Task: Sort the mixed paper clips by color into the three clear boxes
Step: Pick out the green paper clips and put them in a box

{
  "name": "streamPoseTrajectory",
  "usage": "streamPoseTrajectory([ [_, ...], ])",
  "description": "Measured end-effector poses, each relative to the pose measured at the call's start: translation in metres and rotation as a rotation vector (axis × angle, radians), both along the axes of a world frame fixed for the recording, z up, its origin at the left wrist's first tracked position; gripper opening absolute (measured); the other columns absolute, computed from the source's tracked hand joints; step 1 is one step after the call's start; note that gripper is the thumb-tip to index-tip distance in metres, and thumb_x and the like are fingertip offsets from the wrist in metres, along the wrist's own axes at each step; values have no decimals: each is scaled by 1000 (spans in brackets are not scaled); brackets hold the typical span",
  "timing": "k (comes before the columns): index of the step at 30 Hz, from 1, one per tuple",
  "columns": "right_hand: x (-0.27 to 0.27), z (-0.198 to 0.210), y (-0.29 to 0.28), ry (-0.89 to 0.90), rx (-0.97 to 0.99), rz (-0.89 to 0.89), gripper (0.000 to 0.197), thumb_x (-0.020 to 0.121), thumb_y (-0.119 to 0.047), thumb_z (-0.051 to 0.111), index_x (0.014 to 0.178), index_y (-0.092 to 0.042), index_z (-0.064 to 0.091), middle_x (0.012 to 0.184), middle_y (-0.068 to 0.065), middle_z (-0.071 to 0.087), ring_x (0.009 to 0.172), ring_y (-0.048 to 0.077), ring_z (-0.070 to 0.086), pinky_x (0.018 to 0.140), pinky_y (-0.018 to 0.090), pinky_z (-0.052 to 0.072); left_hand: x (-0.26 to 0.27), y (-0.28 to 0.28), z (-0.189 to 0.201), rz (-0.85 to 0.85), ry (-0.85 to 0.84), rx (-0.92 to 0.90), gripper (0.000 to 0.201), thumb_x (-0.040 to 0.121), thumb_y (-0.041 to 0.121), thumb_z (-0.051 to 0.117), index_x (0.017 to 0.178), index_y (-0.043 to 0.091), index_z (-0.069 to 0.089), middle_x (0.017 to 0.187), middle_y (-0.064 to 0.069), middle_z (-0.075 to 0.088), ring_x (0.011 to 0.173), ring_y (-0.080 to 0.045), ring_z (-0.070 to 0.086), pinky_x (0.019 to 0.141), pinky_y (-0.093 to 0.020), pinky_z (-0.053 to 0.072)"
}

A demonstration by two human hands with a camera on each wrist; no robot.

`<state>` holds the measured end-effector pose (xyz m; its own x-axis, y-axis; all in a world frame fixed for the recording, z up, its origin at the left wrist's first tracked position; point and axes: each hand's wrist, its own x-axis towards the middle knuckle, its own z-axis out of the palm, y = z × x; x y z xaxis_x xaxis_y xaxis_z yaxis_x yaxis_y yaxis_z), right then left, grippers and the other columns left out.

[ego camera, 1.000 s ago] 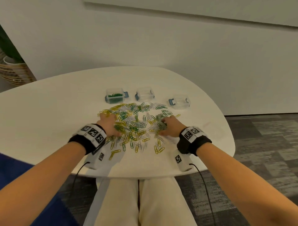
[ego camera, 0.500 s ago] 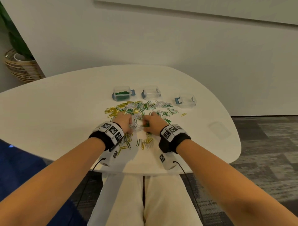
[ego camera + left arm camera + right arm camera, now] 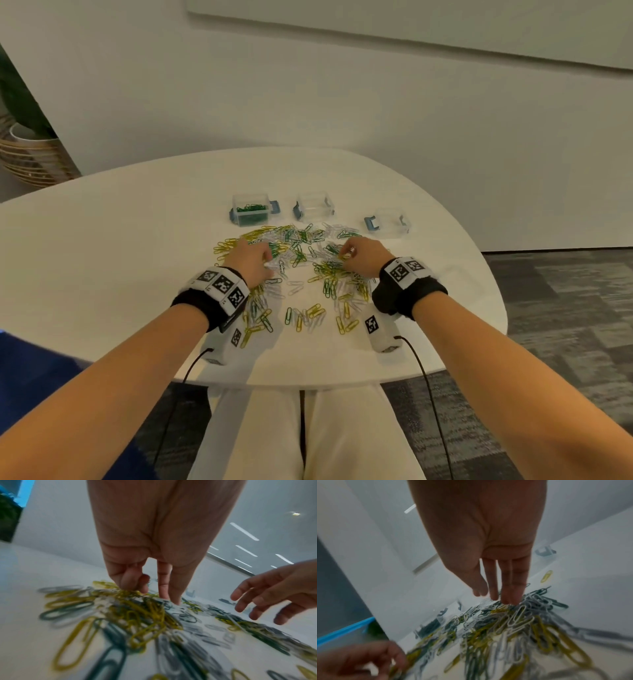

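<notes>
Green, yellow and white paper clips (image 3: pixel 301 253) lie mixed in a wide pile on the white table (image 3: pixel 120 257). Behind it stand three clear boxes: the left box (image 3: pixel 250 213) holds green clips, while the middle box (image 3: pixel 314 206) and right box (image 3: pixel 390 222) look empty. My left hand (image 3: pixel 255 257) is on the pile's left part. In the left wrist view its outer fingers are curled, and the thumb and index tips (image 3: pixel 169 599) meet in the clips (image 3: pixel 145 615). Whether they pinch one is hidden. My right hand (image 3: pixel 359 253) touches the right part with straight fingers (image 3: pixel 505 599).
The table's front edge (image 3: pixel 308 383) is close to my lap, and loose clips lie near it. A woven plant basket (image 3: pixel 30 161) stands on the floor at the far left. A white wall rises behind the table, and grey carpet (image 3: pixel 565 308) lies to the right.
Half a second ago my hands were close together in the middle of the pile. They have since drawn apart sideways, leaving a thinner gap of clips between them.
</notes>
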<state>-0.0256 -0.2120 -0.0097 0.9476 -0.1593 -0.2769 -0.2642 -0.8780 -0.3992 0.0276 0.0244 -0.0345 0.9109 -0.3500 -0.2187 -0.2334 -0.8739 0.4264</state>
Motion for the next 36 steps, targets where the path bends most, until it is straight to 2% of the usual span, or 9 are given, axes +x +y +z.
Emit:
streamPoseTrajectory([
  [2,3,-10,4,68,-98,64,44,83,-27,70,124,-17,56,124,10,52,113,27,52,87,29,41,-5,-13,4,-62,-26,-31,27,84,25,68,108,20,58,125,-10,42,100,-23,53,82,-27,41],
  [4,2,-16,12,51,-90,85,46,80,-32,73,121,-21,56,121,10,48,107,27,52,85,30,41,-8,-27,6,-162,-4,-36,27,84,23,68,109,19,60,122,-8,47,100,-21,54,80,-24,40],
  [10,-2,-19,15,-101,49,77,17,86,-4,61,102,-7,67,99,7,61,91,25,59,80,31,50,-14,-59,3,-286,14,9,37,83,23,68,119,18,58,121,-9,46,109,-25,51,85,-26,38],
  [15,-7,-9,-7,-108,288,-87,32,87,6,42,99,-10,66,107,9,64,85,24,62,80,35,54,-10,-62,1,-272,9,48,25,83,11,67,107,12,60,120,-10,48,104,-27,55,87,-29,43],
  [19,-14,-6,-19,-121,74,22,34,83,4,51,108,-13,66,116,5,63,105,21,56,83,23,40,-7,-49,6,-259,19,-13,29,84,19,68,109,12,58,105,-6,54,94,-20,53,75,-24,38],
  [24,-29,-14,7,-43,38,410,28,84,-14,64,110,-23,66,106,2,60,94,17,56,83,30,47,-17,-32,17,-288,-16,27,19,82,16,68,100,17,61,96,5,47,90,-15,49,72,-22,37],
  [27,-29,-20,18,-20,-88,491,34,84,-23,66,118,-24,60,110,1,55,98,17,54,86,33,48,-31,-34,22,-323,90,84,21,82,25,70,96,11,63,83,7,51,83,-15,52,63,-19,39],
  [32,-24,-21,17,-31,-106,535,27,87,-22,64,114,-19,62,112,0,56,102,18,55,87,35,49,-46,-39,13,-322,163,346,38,79,41,71,63,13,50,63,0,51,63,-19,54,63,-30,46],
  [36,-26,-19,14,-46,-170,567,14,88,-25,62,100,-18,63,102,-1,52,97,21,55,80,35,49,-48,-38,12,-275,118,341,25,81,31,71,76,11,57,85,-5,65,85,-25,65,80,-38,55],
])
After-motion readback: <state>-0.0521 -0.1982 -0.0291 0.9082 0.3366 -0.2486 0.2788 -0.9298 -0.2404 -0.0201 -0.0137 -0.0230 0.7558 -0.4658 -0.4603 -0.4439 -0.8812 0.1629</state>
